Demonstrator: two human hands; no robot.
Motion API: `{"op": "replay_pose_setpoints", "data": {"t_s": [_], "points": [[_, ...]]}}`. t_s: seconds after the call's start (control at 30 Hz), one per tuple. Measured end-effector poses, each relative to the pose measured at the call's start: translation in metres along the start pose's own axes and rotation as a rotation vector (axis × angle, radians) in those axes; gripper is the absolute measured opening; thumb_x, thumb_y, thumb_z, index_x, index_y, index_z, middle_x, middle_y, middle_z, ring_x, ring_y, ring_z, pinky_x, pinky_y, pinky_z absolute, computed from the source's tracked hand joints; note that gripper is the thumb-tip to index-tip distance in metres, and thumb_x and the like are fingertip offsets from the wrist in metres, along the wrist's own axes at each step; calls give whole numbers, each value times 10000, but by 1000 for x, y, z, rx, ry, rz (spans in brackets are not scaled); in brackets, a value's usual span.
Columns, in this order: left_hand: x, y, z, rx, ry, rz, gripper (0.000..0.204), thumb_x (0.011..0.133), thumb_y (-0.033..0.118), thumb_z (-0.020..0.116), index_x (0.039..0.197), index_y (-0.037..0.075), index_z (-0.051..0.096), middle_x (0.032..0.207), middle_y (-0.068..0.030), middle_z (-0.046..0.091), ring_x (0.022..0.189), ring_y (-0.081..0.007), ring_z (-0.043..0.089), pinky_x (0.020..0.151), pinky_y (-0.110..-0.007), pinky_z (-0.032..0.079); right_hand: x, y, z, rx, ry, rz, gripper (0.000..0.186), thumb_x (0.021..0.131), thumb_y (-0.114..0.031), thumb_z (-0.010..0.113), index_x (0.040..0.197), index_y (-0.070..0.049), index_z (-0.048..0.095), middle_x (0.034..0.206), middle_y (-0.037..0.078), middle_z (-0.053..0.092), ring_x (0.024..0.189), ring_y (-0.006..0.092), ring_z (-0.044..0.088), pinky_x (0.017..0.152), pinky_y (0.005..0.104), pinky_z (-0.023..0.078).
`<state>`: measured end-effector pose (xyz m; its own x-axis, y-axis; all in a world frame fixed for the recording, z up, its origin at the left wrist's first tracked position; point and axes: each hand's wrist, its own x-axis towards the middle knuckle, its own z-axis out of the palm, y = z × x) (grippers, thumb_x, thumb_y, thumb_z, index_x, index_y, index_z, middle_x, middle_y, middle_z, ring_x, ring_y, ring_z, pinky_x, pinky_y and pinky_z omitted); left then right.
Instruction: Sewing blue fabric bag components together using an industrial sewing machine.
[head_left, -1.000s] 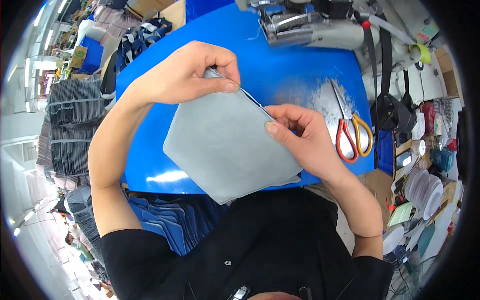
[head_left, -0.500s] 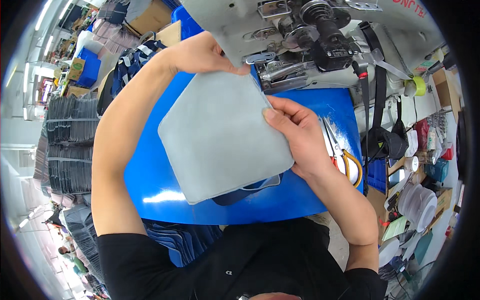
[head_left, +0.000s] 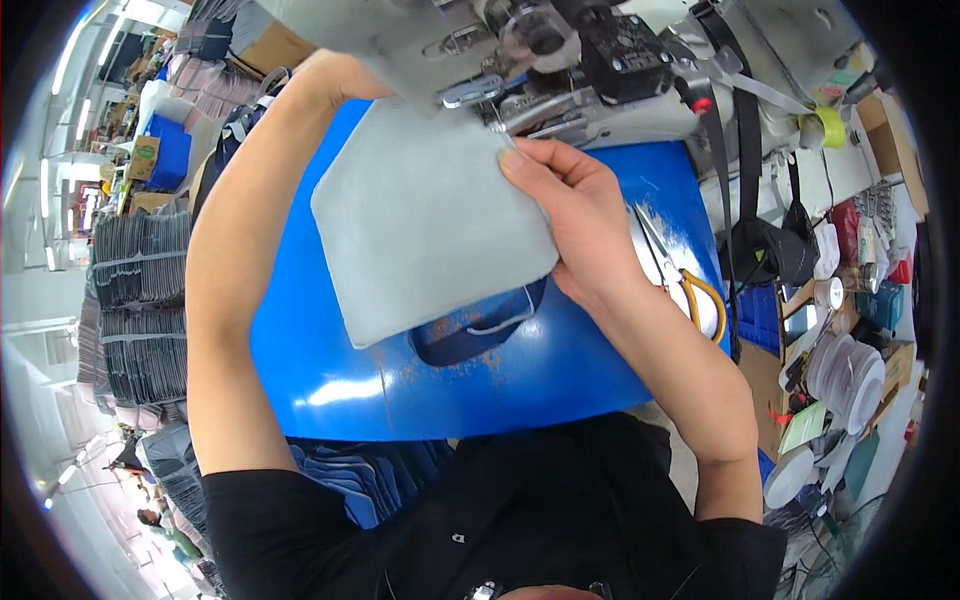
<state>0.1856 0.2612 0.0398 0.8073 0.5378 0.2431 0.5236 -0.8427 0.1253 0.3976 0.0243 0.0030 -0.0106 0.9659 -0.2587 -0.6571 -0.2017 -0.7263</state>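
Observation:
A light grey flat fabric panel [head_left: 430,220] with stitched edges and angled corners lies under the head of a sewing machine [head_left: 560,60], above a blue table [head_left: 350,400]. My right hand [head_left: 580,210] pinches the panel's right edge, thumb on top, close to the needle area. At the panel's far left, my left hand [head_left: 340,78] reaches beneath the machine head, its fingers hidden there. Below the panel's near edge shows a dark navy curved shape [head_left: 450,340] with a thin pale strip; I cannot tell what it is.
Scissors with orange handles [head_left: 700,300] lie on the table's right. Navy fabric pieces [head_left: 365,480] are stacked below its near left edge. Tied stacks of dark panels [head_left: 145,260] stand farther left. White spools [head_left: 840,385] and a yellow-green tape roll [head_left: 822,128] are at right.
The panel has slid away from me and slightly left, farther under the machine head. Both hands have moved with it, and the left fingers are now hidden. The view has shifted a little.

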Motion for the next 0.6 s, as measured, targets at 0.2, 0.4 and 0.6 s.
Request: {"op": "replay_pose_setpoints", "data": {"t_s": [0.2,0.4,0.6], "points": [[-81,171,10,-136,425,-107,691,758,223,870,1411,195,646,1405,-134,610,1288,-339,584,1044,-407,493,-33,-7,-38,-90,9,88,284,1005,-201,716,1189,15,716,982,22,729,836,41,638,721,203,504],[-143,227,15,237,226,-80,743,726,136,831,1436,213,627,1252,-117,610,1091,-298,641,887,-383,545,-65,8,-48,-252,-216,-172,300,1018,-45,657,1304,40,670,969,8,735,822,7,634,695,186,506],[-133,223,-34,397,-9,39,764,806,90,739,1521,293,562,875,-37,480,733,-183,602,593,-302,529,-66,11,-53,-397,-180,-208,337,989,-67,697,1313,24,676,697,-83,580,601,-12,470,545,191,375]]}}
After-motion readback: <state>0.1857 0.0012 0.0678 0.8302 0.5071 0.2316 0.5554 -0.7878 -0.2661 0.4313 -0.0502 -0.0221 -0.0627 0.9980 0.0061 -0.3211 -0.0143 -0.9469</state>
